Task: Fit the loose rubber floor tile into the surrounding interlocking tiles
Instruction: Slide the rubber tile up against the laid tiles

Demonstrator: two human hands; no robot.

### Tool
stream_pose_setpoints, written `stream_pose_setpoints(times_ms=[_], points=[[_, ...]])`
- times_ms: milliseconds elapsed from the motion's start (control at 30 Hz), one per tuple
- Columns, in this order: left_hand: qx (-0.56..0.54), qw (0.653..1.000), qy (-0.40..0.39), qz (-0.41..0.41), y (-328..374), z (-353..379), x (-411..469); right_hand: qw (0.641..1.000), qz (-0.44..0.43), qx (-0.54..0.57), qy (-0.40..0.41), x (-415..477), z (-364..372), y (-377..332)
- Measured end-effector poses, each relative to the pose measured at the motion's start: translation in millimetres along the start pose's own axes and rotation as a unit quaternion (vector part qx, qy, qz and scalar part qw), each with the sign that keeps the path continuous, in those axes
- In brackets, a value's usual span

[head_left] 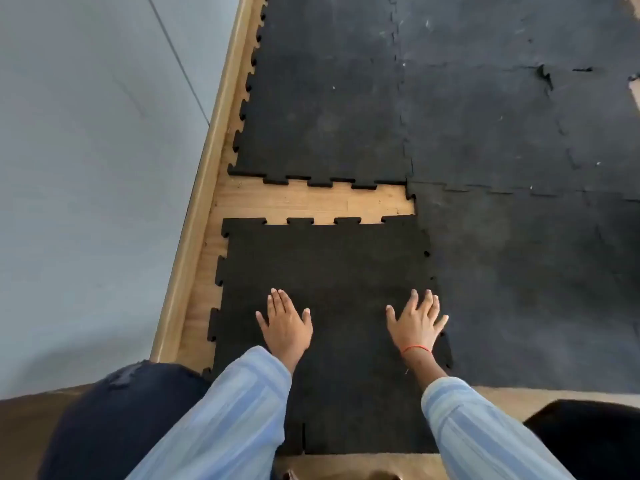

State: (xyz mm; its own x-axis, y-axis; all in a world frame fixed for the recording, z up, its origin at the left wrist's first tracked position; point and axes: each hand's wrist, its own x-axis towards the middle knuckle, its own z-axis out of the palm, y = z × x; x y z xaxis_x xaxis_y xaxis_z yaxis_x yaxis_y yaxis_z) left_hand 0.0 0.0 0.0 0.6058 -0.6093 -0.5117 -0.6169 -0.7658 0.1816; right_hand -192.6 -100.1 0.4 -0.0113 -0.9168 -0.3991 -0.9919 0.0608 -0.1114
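Observation:
The loose black rubber tile (329, 261) lies flat on the wooden floor, its toothed far edge facing the toothed edge of the laid tile beyond (322, 126). A strip of bare wood (311, 202) separates the two edges. The loose tile's right side overlaps or meets the neighbouring tile (519, 278); I cannot tell which. My left hand (285, 323) presses palm-down on the tile's near left part, fingers spread. My right hand (417, 322) lies palm-down near the tile's right edge, fingers spread, a red thread on the wrist.
A wooden skirting board (204, 188) and grey wall (86, 168) run along the left. Laid black tiles cover the floor ahead and to the right; one seam at the far right is lifted (545, 76). My knee (114, 410) is at lower left.

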Motion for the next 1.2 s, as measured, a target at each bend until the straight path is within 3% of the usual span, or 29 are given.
stream_pose_setpoints(times_ms=[267, 467, 633, 1000, 1200], points=[[-0.024, 0.999, 0.019, -0.018, -16, 2, 34, 0.993, 0.048, 0.085, 0.067, 11, 21, -3], [-0.068, 0.990, 0.035, -0.119, -40, -16, 57, 0.976, 0.134, 0.165, 0.049, 28, 12, 5], [-0.098, 0.984, 0.058, -0.140, -40, -17, 67, 0.963, 0.184, 0.192, 0.050, 44, 4, 6], [-0.170, 0.944, 0.116, -0.257, -37, -20, 86, 0.936, 0.243, 0.253, 0.036, 59, -2, 13], [-0.258, 0.902, 0.160, -0.306, -40, -28, 94, 0.916, 0.253, 0.309, 0.040, 64, 0, 18]])
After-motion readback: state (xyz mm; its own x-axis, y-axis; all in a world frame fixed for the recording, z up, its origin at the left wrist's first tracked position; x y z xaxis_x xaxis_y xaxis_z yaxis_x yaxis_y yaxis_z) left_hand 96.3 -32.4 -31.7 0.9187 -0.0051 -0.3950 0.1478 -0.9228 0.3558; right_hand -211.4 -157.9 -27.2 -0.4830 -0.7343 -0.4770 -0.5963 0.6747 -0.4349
